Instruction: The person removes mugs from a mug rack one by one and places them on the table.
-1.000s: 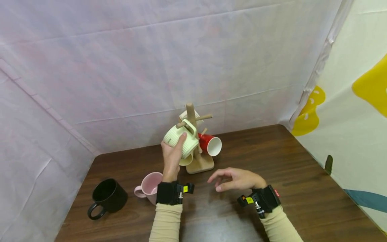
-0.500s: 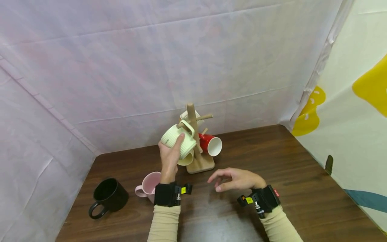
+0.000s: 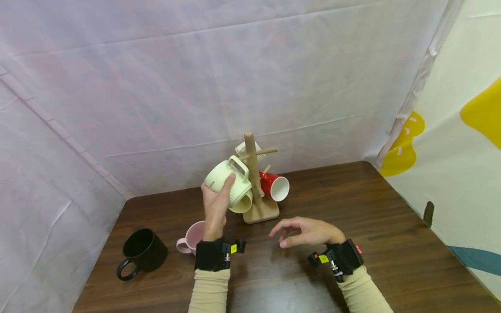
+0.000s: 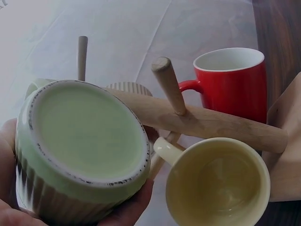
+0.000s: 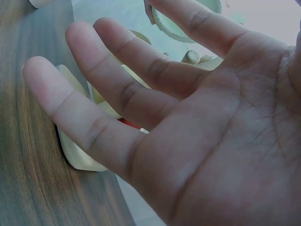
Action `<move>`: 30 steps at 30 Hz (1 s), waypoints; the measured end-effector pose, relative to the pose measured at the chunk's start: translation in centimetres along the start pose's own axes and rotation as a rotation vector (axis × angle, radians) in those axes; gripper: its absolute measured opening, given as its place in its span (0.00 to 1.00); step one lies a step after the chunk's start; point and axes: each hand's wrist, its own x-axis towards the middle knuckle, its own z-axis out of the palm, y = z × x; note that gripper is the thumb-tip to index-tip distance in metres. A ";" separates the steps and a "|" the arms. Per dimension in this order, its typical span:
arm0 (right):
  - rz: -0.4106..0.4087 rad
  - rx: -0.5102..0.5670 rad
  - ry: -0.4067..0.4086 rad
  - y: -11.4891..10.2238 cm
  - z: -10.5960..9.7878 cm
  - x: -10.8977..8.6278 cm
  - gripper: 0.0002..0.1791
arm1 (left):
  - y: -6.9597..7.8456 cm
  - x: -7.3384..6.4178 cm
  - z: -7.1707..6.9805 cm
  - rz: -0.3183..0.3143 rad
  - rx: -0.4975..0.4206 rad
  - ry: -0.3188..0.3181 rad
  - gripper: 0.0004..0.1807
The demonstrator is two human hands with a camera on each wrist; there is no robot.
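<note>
My left hand grips a pale green ribbed mug by its body, handle up, beside the wooden mug tree. In the left wrist view the mug's base faces the camera. Whether a peg still passes through its handle I cannot tell. On the tree hang a red mug, a cream-yellow mug and, behind, a whitish ribbed mug. Fingers loosely bent, my right hand hovers over the table at the tree's front right and holds nothing.
A black mug and a pink mug stand on the brown wooden table at the left. The pink one is partly behind my left wrist. A pale cloth wall rises close behind the tree.
The left hand has drawn the pale green mug leftward, away from the mug tree's post; a peg tip seen at its handle earlier no longer shows there. The right hand stays put.
</note>
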 end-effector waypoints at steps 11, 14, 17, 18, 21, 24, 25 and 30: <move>-0.028 -0.035 -0.010 0.1 -0.1 0.1 0.19 | 0.5 -0.9 -1.2 -0.028 -0.008 -0.038 0.50; -0.032 -0.042 -0.011 0.1 0.0 0.2 0.19 | 0.5 -1.1 -1.5 -0.044 -0.005 -0.047 0.49; -0.037 -0.043 -0.013 0.1 0.1 0.2 0.20 | 0.4 -1.4 -1.8 -0.056 0.001 -0.063 0.49; -0.036 -0.040 -0.014 0.1 0.1 0.2 0.20 | 0.4 -1.4 -1.8 -0.057 0.003 -0.068 0.49; -0.036 -0.035 -0.016 0.1 0.1 0.2 0.20 | 0.3 -1.6 -2.1 -0.053 0.001 -0.084 0.49; -0.039 -0.034 -0.017 0.1 0.1 0.3 0.19 | 0.2 -1.9 -2.3 -0.049 0.006 -0.095 0.48; -0.043 -0.035 -0.017 0.1 0.2 0.3 0.19 | 0.2 -1.9 -2.4 -0.050 0.008 -0.098 0.48; -0.049 -0.035 -0.010 0.2 0.2 0.3 0.18 | 0.0 -2.2 -3.0 -0.056 0.046 -0.105 0.47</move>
